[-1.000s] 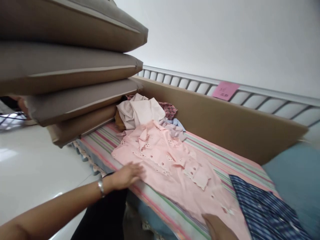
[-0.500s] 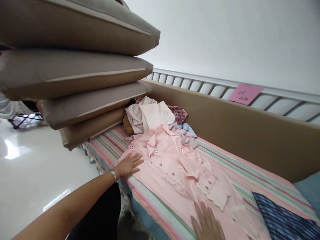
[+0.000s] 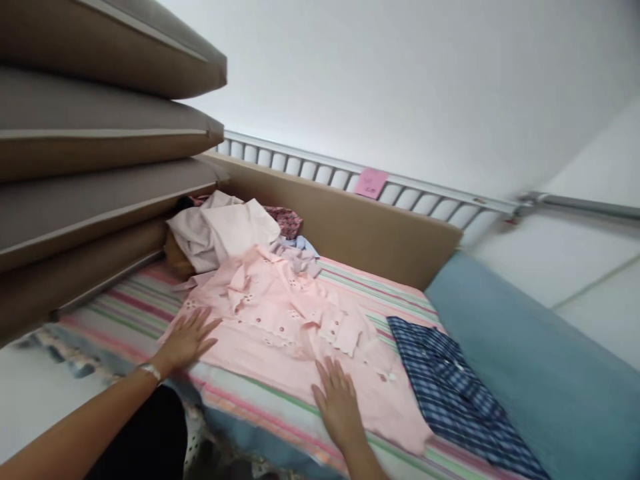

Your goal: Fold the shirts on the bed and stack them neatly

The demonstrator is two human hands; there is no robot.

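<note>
A pink eyelet garment (image 3: pixel 280 320) lies spread flat on a striped sheet (image 3: pixel 350 283) over a bed. My left hand (image 3: pixel 187 337) rests palm down with fingers spread on the garment's near left edge; a bracelet is on that wrist. Flat on its lower part, near the bed's front edge, lies my right hand (image 3: pixel 337 397), fingers apart. Neither hand holds anything. A folded dark blue checked cloth (image 3: pixel 450 393) lies to the right of the pink garment.
A pile of loose clothes (image 3: pixel 225 227) sits at the far left of the bed. Stacked brown cushions (image 3: pixel 85 167) overhang the left side. A brown board (image 3: pixel 350 227) and a white railing (image 3: pixel 320 170) with a pink note (image 3: pixel 371 182) run behind. Blue bedding (image 3: pixel 525 373) lies to the right.
The view has swung right, showing more of the bed's right end. My right hand has slid further up onto the pink garment; my left hand stays on its left edge.
</note>
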